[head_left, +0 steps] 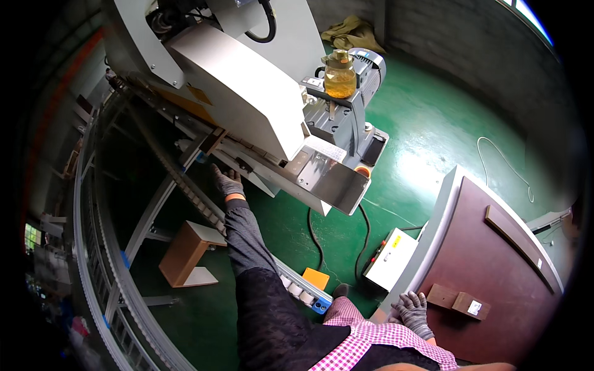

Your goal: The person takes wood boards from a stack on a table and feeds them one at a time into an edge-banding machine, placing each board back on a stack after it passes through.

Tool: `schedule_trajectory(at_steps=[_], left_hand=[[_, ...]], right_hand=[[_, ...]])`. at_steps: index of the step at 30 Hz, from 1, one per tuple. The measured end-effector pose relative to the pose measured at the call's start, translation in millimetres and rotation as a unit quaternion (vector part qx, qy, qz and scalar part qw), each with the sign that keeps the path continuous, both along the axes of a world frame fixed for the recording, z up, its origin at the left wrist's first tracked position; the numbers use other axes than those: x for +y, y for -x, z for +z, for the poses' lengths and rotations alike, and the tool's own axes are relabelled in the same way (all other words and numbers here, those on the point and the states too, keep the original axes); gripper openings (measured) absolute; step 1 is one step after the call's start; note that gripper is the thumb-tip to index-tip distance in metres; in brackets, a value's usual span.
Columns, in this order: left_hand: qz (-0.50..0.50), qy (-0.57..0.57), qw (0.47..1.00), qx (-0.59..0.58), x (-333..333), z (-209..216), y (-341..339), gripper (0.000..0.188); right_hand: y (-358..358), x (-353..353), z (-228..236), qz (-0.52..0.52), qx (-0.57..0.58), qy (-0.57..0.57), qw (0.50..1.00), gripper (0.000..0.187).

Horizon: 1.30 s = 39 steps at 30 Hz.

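Note:
My left hand, in a grey glove, reaches forward beside the feed side of a large light-grey machine. Its fingers are stretched out and I see nothing in them. Just beyond its fingertips, a narrow brown board piece sits at the machine's edge. My right hand, also gloved, rests open at the near left edge of a dark red-brown panel. Close to it on the panel lie a flat brown block and another brown block with a white label.
Curved roller conveyor rails run along the left. A brown-and-white board piece is beside them. A jar of amber liquid stands on the machine by a motor. A white control box and black cables lie near the panel.

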<state>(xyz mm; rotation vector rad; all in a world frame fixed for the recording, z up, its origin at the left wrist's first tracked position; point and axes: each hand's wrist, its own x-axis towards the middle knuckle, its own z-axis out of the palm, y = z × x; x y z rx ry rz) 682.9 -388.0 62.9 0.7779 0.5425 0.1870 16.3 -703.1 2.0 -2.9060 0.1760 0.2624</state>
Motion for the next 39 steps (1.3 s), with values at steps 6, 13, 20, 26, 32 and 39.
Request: schedule_trajectory(at_steps=[6,13,20,26,32,39], left_hand=[[0.038,0.026,0.999,0.025,8.9,-10.2,-33.8,0.083],[-0.027,0.116,0.993,-0.002,60.5,-89.2,-78.5,0.043],[-0.079,-0.83,0.489,-0.256,21.7,-57.9,47.9,0.038],[-0.192,-0.253,0.939,-0.132,47.1,15.9,215.8,0.047],[-0.377,-0.281,0.876,-0.108,-13.7,50.4,373.2,0.059],[-0.697,-0.147,0.694,-0.101,-221.0,90.5,544.2,0.059]], right_hand=[[-2.4,0.3,9.0,0.011,0.005,0.031,0.999,0.061],[-6.4,-1.7,9.4,0.021,0.023,0.017,0.999,0.065],[-9.3,5.4,23.3,-0.021,-0.005,-0.056,0.998,0.057],[-20.7,-2.2,111.5,-0.097,-0.088,-0.438,0.889,0.054],[-5.0,-18.5,176.0,0.039,-0.274,-0.192,0.942,0.073],[53.7,-79.8,146.7,-0.114,-0.226,-0.013,0.967,0.094]])
